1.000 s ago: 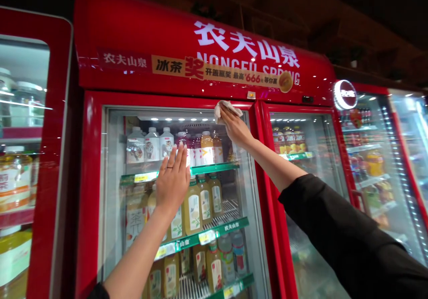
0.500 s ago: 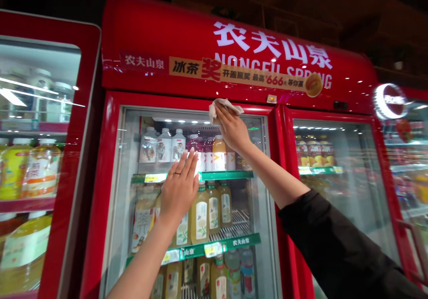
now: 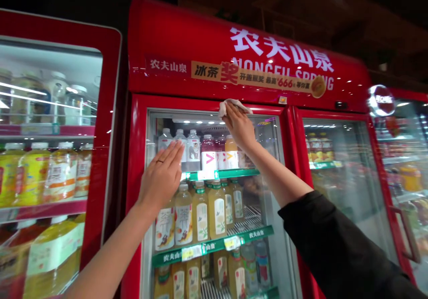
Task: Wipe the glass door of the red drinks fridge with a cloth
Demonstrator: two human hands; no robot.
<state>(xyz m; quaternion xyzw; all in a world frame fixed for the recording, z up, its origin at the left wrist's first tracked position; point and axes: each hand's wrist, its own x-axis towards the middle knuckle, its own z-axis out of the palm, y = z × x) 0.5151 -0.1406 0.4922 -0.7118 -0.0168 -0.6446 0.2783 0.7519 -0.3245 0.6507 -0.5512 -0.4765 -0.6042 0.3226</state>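
Note:
My right hand [image 3: 240, 127] presses a white cloth [image 3: 245, 107] against the top of the red door frame [image 3: 197, 105], with the fingers lying over it. Below and to the left, my left hand [image 3: 163, 169] is stretched flat in front of the glass door [image 3: 264, 201], fingers straight and holding nothing. A ring [image 3: 160, 161] is on one of its fingers. I cannot tell whether that palm touches the glass. Behind the door stand white-labelled bottles [image 3: 193, 146], partly covered by the left hand, and bottles of pale yellow tea [image 3: 217, 209] on the shelf beneath.
A red header [image 3: 187, 35] with a promotional strip [image 3: 267, 81] runs above the doors. Another red-framed fridge [image 3: 112, 93] of drinks stands to the left. To the right are a second glass door [image 3: 351, 192] and a door handle [image 3: 406, 234].
The view has shifted, so the fridge sits farther right in the picture. My left hand has moved left across the door. The cloth stays at nearly the same place on the upper frame.

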